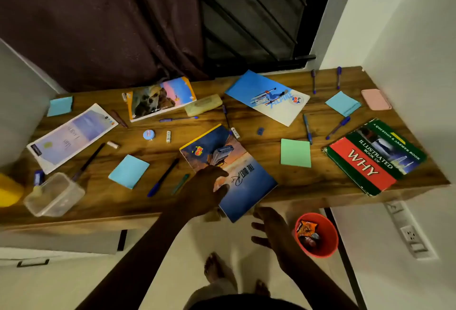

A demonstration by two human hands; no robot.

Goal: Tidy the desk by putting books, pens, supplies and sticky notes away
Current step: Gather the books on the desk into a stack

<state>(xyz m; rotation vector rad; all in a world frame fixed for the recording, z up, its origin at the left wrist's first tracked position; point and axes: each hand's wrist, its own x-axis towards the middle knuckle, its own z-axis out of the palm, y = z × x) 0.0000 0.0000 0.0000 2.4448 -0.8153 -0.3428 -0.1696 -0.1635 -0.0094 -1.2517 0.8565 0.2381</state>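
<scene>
Wooden surface (246, 136) crowded with clutter: nearest, the right hand (271, 232) hovers below the edge, fingers spread, grasping nothing; the left hand (206, 190) lies flat and released on the blue notebook (246, 183) overhanging the front edge; farther back, sticky notes (295, 152) and pens (162, 177) lie scattered.

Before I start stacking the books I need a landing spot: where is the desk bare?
Bare wood lies along the front edge between the clear tub and the left hand, and between the green sticky pad and the WHY book. The middle is crowded with pens and small supplies.
</scene>
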